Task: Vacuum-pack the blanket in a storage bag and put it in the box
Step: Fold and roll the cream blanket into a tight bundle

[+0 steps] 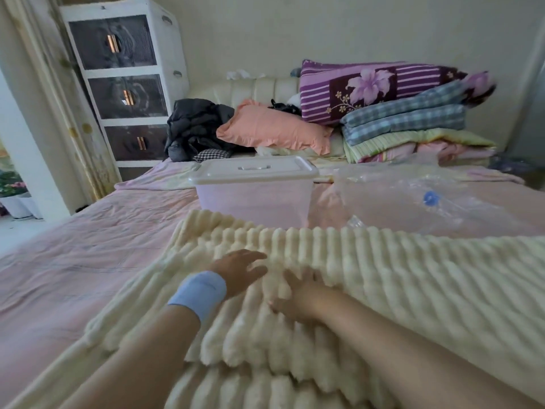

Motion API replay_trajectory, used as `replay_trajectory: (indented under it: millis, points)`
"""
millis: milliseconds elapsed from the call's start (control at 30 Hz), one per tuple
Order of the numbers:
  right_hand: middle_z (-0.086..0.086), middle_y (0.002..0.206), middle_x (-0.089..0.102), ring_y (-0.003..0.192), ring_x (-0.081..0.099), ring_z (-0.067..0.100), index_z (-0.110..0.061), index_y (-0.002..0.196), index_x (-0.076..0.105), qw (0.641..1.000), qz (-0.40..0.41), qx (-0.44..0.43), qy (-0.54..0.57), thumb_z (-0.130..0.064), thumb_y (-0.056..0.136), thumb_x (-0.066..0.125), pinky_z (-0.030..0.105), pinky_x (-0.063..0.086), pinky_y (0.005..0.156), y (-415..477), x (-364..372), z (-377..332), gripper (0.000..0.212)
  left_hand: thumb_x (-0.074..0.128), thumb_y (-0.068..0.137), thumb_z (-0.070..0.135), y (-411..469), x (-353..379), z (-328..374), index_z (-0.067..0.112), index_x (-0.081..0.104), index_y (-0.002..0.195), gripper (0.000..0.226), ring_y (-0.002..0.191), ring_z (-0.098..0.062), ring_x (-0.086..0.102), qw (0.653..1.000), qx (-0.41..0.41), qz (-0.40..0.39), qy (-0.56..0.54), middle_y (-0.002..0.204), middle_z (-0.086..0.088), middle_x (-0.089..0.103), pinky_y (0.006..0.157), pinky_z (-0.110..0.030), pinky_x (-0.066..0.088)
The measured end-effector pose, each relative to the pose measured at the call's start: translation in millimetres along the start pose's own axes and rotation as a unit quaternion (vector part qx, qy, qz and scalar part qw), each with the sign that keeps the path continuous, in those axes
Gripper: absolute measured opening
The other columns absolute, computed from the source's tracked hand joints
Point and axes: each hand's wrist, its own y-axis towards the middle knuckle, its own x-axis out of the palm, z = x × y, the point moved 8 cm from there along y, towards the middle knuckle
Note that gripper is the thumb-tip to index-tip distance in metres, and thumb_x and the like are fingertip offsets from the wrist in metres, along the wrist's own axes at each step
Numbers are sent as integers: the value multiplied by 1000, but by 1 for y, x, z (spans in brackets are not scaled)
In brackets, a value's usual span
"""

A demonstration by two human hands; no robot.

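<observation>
Cream ribbed blanket (383,276) before lidded box (253,193), clear bag (413,199).

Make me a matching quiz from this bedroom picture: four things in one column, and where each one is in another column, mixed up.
Things:
1. blanket
2. box
3. storage bag
4. wristband

Places:
A. on the left hand's wrist
B. flat on the bed, right of the box
C. under both hands
D. mid-bed, lid on

Pairs: 1-C, 2-D, 3-B, 4-A

Peach pillow (272,129) beside dark jacket (194,128) (crumpled); purple floral pillow (368,90) atop folded quilts (410,128)
</observation>
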Motion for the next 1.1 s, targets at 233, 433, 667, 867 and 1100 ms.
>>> replay_trajectory:
  millis: [233,433,667,867,1100]
  points:
    - [0,169,2,156,-2,14,-38,159,11,989,94,-107,29,-58,95,49,41,12,125,-93,-16,81,78,39,101,39,-74,25,35,25,18,154,59,143,-30,28,982,-117,-91,117,158,-5,24,113,-44,27]
    - [3,165,21,151,22,22,-32,154,33,974,214,-78,-19,-47,101,44,39,24,119,-180,-7,128,57,42,100,39,-118,10,198,34,46,136,37,127,-21,47,996,78,54,3,141,5,45,104,-41,40]
    - [8,167,18,154,14,21,-24,159,24,986,150,-61,-44,-33,108,32,33,12,124,-247,59,212,53,37,97,55,-168,114,283,32,10,154,67,149,-25,9,983,100,-107,108,162,1,10,117,-53,9]
    - [7,155,43,145,37,23,-16,148,48,971,233,-41,24,-23,101,50,27,27,116,-327,57,270,47,42,95,26,-196,93,343,27,28,148,55,142,-27,26,987,118,1,110,156,-1,27,115,-45,21]
    - [4,145,46,136,44,27,-25,142,52,973,205,102,2,-46,93,58,43,38,110,-411,87,364,53,49,95,38,-257,112,509,33,45,138,43,132,-23,40,945,327,-7,17,144,2,38,106,-41,38]
